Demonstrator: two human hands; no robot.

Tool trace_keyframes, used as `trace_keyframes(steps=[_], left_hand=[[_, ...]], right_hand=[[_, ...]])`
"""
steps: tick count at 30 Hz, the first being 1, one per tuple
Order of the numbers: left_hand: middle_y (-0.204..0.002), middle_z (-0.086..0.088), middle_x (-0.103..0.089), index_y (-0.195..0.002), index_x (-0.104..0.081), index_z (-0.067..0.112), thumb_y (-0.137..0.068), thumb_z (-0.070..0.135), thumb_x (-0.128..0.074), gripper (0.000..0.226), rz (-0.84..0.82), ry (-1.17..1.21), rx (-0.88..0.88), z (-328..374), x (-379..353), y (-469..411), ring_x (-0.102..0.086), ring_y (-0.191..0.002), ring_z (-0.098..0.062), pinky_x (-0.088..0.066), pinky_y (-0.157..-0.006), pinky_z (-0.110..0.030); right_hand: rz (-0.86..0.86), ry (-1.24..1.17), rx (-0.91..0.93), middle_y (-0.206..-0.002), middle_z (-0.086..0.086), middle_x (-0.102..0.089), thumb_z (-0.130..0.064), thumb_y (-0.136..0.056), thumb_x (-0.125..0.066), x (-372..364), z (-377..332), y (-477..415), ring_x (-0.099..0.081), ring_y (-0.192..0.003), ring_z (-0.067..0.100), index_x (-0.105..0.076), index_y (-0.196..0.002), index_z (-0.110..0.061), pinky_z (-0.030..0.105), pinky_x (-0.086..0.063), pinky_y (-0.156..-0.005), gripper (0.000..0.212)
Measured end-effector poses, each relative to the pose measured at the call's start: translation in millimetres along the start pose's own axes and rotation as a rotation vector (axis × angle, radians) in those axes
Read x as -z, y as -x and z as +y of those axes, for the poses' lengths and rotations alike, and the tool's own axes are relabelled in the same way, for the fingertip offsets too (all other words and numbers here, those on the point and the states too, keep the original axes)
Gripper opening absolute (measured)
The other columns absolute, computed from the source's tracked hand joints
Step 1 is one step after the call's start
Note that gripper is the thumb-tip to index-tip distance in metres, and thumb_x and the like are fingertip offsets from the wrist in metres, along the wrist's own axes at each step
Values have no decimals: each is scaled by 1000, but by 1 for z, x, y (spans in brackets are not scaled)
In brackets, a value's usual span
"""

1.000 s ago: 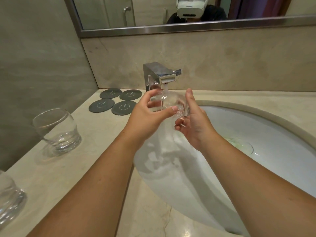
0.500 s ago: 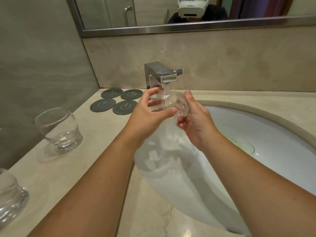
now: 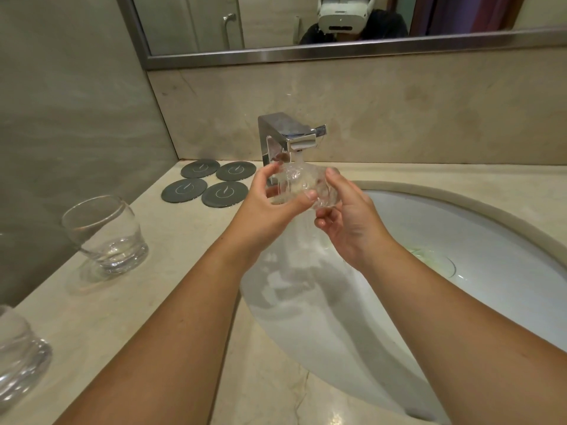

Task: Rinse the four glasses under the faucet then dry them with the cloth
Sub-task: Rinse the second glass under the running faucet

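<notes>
Change over the last second: left hand [image 3: 270,207] keeps its grip on the held glass [image 3: 302,185], thumb below and fingers curled over the top. The glass has stayed under the faucet [image 3: 288,133], on its side, and the stream [image 3: 299,159] lands on its wall. The right hand [image 3: 349,216] has moved. Before, it lay flat along the glass's right end; now one digit is hooked over the top of that end and the rest are curled beneath. Both hands are therefore clamped on the one glass, close together over the sink [image 3: 460,197].

Judgement: the glass is being turned in the water so the whole wall gets wet. This is mid-rinse of one glass, and drying has not started.

Surroundings, left to right:
- edge glass [image 3: 18,348], cut off by the frame, standing on the table [image 3: 153,302].
- second glass [image 3: 106,234], upright on the table, well apart from the sink. A little water may sit at its bottom.
- four dark coasters [image 3: 211,182], just left of the faucet base.
- drain [image 3: 435,262], right of the hands.

The fourth glass and the cloth are not in view.

Obstacles: nothing lies between hands and faucet. The wet glass is likely slippery, and the spout sits close above it.
</notes>
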State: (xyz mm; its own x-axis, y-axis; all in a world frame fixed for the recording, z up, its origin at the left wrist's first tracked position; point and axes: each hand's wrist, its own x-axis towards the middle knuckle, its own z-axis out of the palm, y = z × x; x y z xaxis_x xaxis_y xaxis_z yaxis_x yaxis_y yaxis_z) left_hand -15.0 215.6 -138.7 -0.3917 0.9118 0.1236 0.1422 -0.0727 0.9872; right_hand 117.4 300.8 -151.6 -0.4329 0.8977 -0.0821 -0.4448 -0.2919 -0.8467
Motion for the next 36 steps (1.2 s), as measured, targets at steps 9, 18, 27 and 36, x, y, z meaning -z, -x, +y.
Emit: trace_keyframes(steps=[9, 18, 27, 36], left_hand=[[-126, -5, -74, -134, -62, 39, -76, 52, -91, 65, 69, 9, -25, 4, -1, 1, -72, -120, -15, -63, -94, -38], [-137, -2, -68, -143, -49, 42, -79, 50, -92, 78, -18, 78, 32, 1, 0, 1, -69, -122, -10, -57, -99, -32], [-130, 0, -71, -131, -60, 43, -76, 55, -92, 65, 100, -25, -82, 4, -4, 2, -71, -120, -11, -64, -91, -35], [-139, 3, -66, -148, -47, 39, -67, 66, -94, 97, 6, -38, -18, 4, -1, 4, -71, -121, -11, -59, -96, -30]], right_hand=[[-43, 127, -83, -92, -1, -65, -66, -90, -70, 1, 1, 0, -49, -56, 12, -72, -130, -19, 28, -42, -53, 61], [-36, 66, 18, -97, 7, -68, -39, -97, -75, 0, 1, 2, -49, -54, 14, -64, -138, -20, 26, -41, -48, 47], [-40, 101, -48, -86, 2, -67, -61, -96, -66, 0, 1, 0, -54, -55, 13, -71, -130, -16, 29, -41, -53, 57], [-20, 34, 41, -94, 6, -68, -40, -98, -73, 2, 1, -2, -53, -55, 13, -66, -136, -11, 26, -42, -50, 48]])
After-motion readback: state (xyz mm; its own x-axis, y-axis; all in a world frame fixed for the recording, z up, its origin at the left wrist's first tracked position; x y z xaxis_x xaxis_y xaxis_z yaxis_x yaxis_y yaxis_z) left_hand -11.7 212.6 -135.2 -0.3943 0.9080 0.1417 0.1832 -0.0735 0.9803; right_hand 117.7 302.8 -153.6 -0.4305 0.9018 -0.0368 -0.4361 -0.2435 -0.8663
